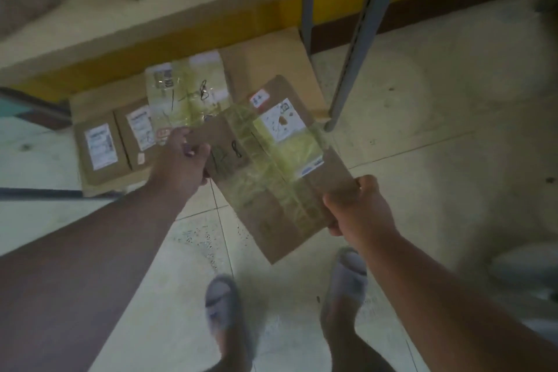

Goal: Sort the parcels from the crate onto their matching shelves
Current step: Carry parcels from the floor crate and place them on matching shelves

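Taped parcel [271,166] held in both hands above the floor [422,136].
Left hand [181,160] grips its far corner, right hand [356,205] its near edge; more parcels [120,142] lie on the bottom shelf [271,51].

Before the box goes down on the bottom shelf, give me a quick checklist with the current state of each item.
1. Left hand grips the held box at its far edge: ok.
2. Right hand grips its near corner: ok.
3. Label faces up: ok.
4. Label text readable: cannot tell, blurred.
5. Bare space on the bottom shelf: ok, behind and right of the taped box.
6. Shelf marking matches the label: cannot tell.
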Demonstrator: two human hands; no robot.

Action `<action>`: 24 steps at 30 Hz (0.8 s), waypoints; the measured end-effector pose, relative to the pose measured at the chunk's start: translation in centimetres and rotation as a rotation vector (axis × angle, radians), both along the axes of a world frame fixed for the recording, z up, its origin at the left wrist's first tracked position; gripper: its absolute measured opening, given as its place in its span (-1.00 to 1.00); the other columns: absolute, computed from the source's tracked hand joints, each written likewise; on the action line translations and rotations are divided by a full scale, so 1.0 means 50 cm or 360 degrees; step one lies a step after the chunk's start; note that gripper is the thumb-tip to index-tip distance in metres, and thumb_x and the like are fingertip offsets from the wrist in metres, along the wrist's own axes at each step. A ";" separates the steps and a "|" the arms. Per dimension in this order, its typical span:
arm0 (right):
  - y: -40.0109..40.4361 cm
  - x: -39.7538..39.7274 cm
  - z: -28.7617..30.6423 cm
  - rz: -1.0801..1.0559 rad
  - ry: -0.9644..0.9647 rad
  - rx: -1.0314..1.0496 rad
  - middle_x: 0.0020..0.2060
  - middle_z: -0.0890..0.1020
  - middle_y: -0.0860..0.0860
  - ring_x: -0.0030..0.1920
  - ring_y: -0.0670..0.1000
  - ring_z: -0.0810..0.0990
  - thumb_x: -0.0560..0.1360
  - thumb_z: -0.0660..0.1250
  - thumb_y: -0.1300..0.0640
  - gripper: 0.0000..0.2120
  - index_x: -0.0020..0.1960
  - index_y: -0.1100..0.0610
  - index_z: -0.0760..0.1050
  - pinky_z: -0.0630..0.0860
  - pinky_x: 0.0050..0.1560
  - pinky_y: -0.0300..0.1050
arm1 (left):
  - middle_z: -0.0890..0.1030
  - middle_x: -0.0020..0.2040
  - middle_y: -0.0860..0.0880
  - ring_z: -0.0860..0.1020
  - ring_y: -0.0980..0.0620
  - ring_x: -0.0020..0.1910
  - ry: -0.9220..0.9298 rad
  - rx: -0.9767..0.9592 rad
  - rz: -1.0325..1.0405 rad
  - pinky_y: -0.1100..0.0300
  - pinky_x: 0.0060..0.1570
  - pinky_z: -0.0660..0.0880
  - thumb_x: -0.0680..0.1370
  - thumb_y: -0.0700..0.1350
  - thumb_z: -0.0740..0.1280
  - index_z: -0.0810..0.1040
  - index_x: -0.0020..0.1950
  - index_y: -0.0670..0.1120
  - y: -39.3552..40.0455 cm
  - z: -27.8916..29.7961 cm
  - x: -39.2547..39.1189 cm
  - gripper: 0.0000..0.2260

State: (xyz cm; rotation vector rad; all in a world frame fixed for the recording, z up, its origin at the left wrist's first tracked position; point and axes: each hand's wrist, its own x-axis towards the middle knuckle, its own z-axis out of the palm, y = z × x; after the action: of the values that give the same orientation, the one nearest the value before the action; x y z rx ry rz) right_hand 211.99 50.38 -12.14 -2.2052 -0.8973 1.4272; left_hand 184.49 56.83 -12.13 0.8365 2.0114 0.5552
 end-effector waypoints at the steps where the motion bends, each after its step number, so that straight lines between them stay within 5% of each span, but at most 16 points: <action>1: 0.012 -0.011 -0.037 -0.0031 0.0035 0.0042 -0.11 0.66 0.07 -0.31 0.11 0.70 0.43 0.43 0.09 -0.72 0.03 0.06 0.37 0.57 -0.47 -0.13 | 0.59 -0.01 -0.19 0.61 -0.17 -0.19 0.0063 0.0046 -0.0014 0.12 -0.36 0.51 0.65 -0.13 0.30 0.38 0.40 -0.03 0.025 -0.026 -0.004 -0.67; 3: 0.041 -0.028 -0.103 -0.0116 0.0040 0.0128 -0.11 0.65 0.04 -0.30 0.10 0.70 0.44 0.44 0.07 -0.71 0.03 0.05 0.37 0.57 -0.47 -0.15 | 0.60 -0.10 -0.13 0.62 -0.15 -0.23 0.0161 0.0122 -0.0079 0.02 -0.29 0.62 0.63 -0.07 0.34 0.40 0.34 0.11 0.084 -0.072 -0.005 -0.70; 6: 0.085 -0.042 -0.175 -0.0228 0.0039 0.0258 -0.11 0.61 -0.04 -0.34 0.04 0.70 0.47 0.47 0.03 -0.66 0.09 0.00 0.34 0.55 -0.50 -0.22 | 0.65 0.03 -0.15 0.67 -0.18 -0.16 0.0278 0.0173 -0.0254 -0.08 -0.18 0.66 0.59 0.02 0.39 0.38 0.26 0.26 0.165 -0.119 -0.004 -0.69; 10: 0.131 -0.039 -0.246 -0.0334 0.0136 0.0351 -0.18 0.55 -0.11 -0.36 0.02 0.68 0.50 0.45 0.06 -0.69 0.11 0.00 0.36 0.57 -0.51 -0.19 | 0.63 0.01 -0.17 0.64 -0.15 -0.24 0.0411 0.0256 -0.0473 -0.01 -0.24 0.62 0.59 0.05 0.38 0.36 0.42 0.16 0.261 -0.146 0.019 -0.58; 14: 0.172 -0.015 -0.297 -0.0443 0.0130 0.0491 -0.20 0.64 0.01 -0.49 0.01 0.65 0.51 0.44 0.12 -0.80 0.07 0.06 0.47 0.61 -0.48 -0.11 | 0.57 0.05 -0.09 0.57 0.06 -0.32 0.0382 0.0331 -0.0544 0.20 -0.53 0.52 0.62 -0.04 0.36 0.35 0.47 0.09 0.344 -0.169 0.048 -0.56; 19: 0.213 -0.002 -0.342 -0.0365 0.0155 0.0669 -0.19 0.68 0.06 -0.45 -0.02 0.66 0.56 0.36 0.16 -0.83 0.13 0.04 0.47 0.44 -0.56 -0.30 | 0.58 -0.01 -0.12 0.56 0.03 -0.32 0.0280 0.0356 -0.0520 0.29 -0.63 0.45 0.64 -0.15 0.32 0.37 0.43 0.04 0.409 -0.208 0.052 -0.63; 24: 0.279 -0.029 -0.374 -0.0102 0.0033 0.0896 -0.20 0.65 -0.03 -0.32 0.03 0.67 0.51 0.29 0.19 -0.75 0.06 -0.13 0.40 0.58 -0.44 -0.08 | 0.60 0.15 -0.25 0.59 -0.15 -0.27 0.0399 0.0492 -0.0444 0.17 -0.60 0.50 0.62 -0.16 0.35 0.37 0.43 0.05 0.472 -0.256 0.001 -0.59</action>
State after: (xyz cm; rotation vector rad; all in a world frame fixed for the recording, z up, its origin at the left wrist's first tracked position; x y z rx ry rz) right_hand 210.56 64.31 -30.84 -1.7731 -1.0544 1.0055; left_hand 184.56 80.44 -24.94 1.4108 2.0092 0.6332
